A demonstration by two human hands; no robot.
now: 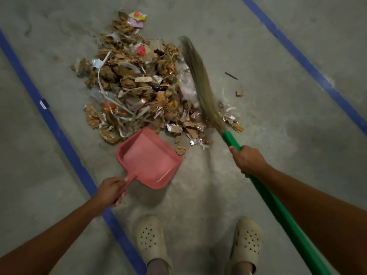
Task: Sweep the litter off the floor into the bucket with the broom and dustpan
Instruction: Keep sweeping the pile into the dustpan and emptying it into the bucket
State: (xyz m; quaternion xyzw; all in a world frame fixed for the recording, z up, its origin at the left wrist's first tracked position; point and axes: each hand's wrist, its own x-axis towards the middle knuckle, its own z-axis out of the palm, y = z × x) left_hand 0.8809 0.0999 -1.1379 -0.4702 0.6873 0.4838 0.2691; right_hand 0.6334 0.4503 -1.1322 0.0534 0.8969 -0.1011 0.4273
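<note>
- At your feet, on the near stretch of the floor [258,56], your pale clogs [150,237] are standing just behind both tools.
- Your left hand [111,190] is curling round the handle of the pink dustpan [149,159]. The pan is sitting empty with its mouth pointing at the near edge of the litter [135,82]. Whether its lip is touching the concrete is unclear, so you should be pressing it flat, or scraps will likely be sliding under.
- Your right hand [247,159] is gripping the green shaft of the broom [200,82], whose bristles are lying along the pile's right side.
- You are probably best served by short strokes leftward and toward you, taking the nearest scraps first.
- Farther right, a stray scrap [239,93] and a dark stick [231,75] are lying apart from the heap and are worth gathering in last.
- No bucket is showing.
</note>
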